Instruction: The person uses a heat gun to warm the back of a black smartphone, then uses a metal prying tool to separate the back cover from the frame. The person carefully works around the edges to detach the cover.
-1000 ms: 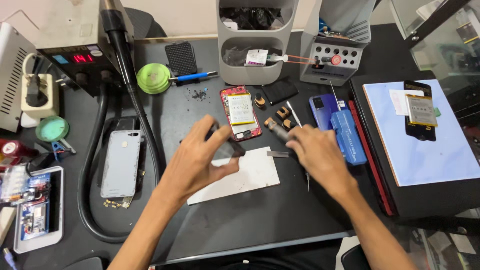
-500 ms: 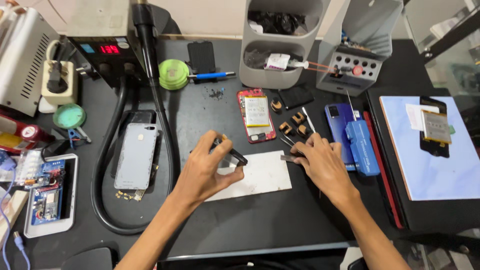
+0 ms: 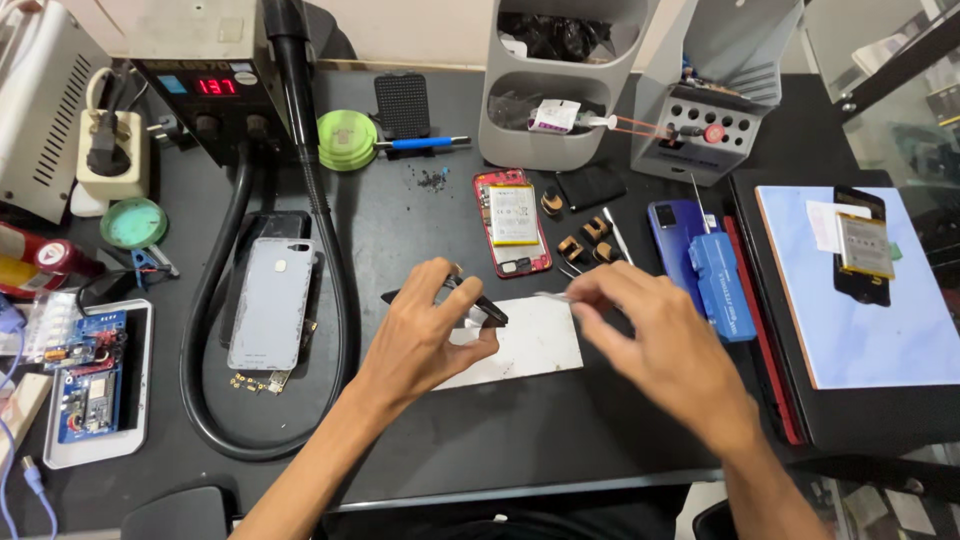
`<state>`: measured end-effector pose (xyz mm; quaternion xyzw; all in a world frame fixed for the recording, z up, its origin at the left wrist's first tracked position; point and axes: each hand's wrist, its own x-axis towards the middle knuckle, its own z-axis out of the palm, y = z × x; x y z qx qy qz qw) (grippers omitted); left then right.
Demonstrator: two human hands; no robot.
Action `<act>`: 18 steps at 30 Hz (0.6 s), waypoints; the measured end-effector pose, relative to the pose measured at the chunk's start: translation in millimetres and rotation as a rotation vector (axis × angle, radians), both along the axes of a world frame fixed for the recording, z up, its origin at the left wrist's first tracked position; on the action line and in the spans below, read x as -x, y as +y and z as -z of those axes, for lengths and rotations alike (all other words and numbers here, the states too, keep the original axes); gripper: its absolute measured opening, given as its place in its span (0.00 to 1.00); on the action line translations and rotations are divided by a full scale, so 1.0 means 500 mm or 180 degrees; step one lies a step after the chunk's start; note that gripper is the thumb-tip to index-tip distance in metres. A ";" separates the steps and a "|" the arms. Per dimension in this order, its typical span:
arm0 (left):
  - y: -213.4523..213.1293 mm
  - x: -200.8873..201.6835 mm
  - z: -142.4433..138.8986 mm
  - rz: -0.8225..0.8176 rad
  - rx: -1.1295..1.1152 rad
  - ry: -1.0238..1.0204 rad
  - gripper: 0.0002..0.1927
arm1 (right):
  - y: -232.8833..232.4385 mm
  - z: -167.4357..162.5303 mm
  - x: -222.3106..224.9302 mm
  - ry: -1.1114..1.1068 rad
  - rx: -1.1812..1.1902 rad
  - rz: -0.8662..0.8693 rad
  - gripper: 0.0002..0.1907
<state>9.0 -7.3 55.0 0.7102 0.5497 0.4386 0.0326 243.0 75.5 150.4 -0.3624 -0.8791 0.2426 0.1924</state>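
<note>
while we look down on the black bench (image 3: pixel 420 440), our left hand (image 3: pixel 425 335) pinches a thin black strip-like part (image 3: pixel 478 303), fingers curled round it, holding it just above the white sheet (image 3: pixel 520 345) near the bench's middle. our right hand (image 3: pixel 650 340) grips slim metal tweezers (image 3: pixel 550 296) between thumb and fingertips, the tip pointing at the black part, close beside it; whether they touch we cannot tell. just behind lie an opened red phone (image 3: pixel 513 222) with its battery showing, and small brown pieces (image 3: pixel 585 240). a blue phone (image 3: pixel 672 230) lies right of those. a grey phone back (image 3: pixel 272 300) lies well to the left, ringed by a black hose (image 3: pixel 200 330).
</note>
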 end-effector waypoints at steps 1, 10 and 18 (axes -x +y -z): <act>0.001 -0.002 0.000 -0.0022 -0.0074 0.0013 0.31 | -0.017 -0.014 0.009 0.0073 -0.0219 -0.0058 0.08; 0.008 -0.007 -0.005 0.0001 -0.0109 -0.0070 0.30 | -0.072 -0.030 0.050 0.0294 -0.1028 -0.0246 0.16; 0.006 -0.007 -0.005 0.0076 -0.0181 -0.0079 0.32 | -0.075 0.000 0.053 0.0484 -0.1142 -0.0246 0.12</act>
